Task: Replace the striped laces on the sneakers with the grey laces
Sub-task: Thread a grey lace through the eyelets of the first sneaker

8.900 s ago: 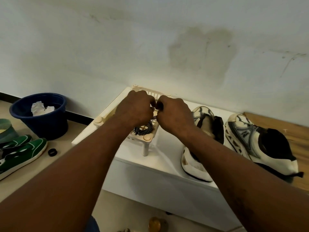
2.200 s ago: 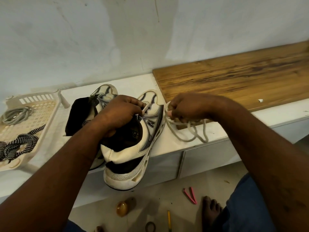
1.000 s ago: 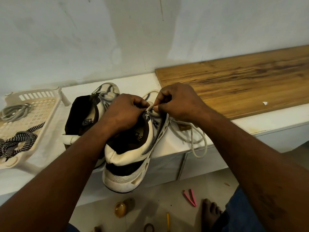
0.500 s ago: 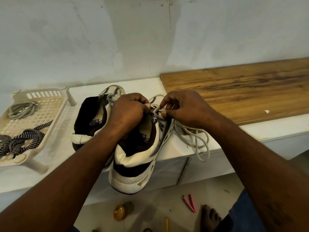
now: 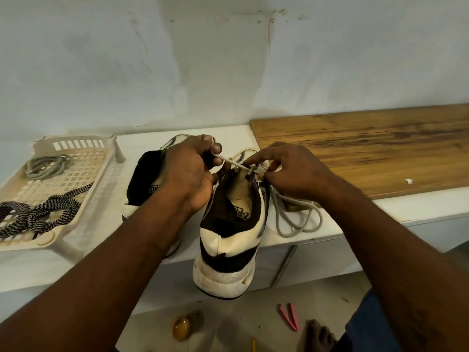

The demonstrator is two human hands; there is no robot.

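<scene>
Two hands work the near sneaker (image 5: 228,240), whose heel hangs over the edge of the white shelf (image 5: 406,204). Left hand (image 5: 189,171) curls round one end of the grey lace (image 5: 236,163), pulled taut across the tongue, while right hand (image 5: 286,171) pinches it at the eyelets. Its slack lies looped on the shelf just right of the shoe. The basket (image 5: 73,142) holds the striped laces (image 5: 50,209) and a second grey bundle (image 5: 47,166). The other sneaker (image 5: 144,179) sits behind the left forearm.

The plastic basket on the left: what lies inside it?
Inside the basket lie a coiled grey lace at the back and the striped laces in a loose heap at the front. The basket's left end runs out of the picture, so anything there cannot be seen.
</scene>
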